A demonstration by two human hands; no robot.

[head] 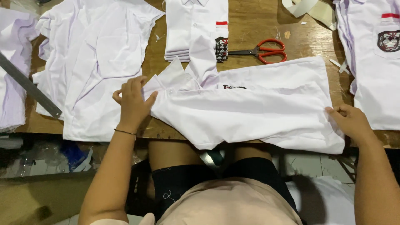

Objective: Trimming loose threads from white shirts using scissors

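A white shirt [258, 108] lies sideways on the wooden table [258, 29], partly folded, its collar to the left and its hem to the right. My left hand [132, 102] presses on the collar end, thumb and fingers pinching the cloth. My right hand [351, 121] grips the hem at the right edge. A dark badge patch [234, 87] peeks out of the fold.
A stack of folded white shirts [196, 29] sits at the back centre. Red-handled scissors [266, 51] lie beside it. Loose white shirts [96, 62] spread at the left, with a grey metal ruler [29, 86]. Another badge shirt [375, 62] lies at the right.
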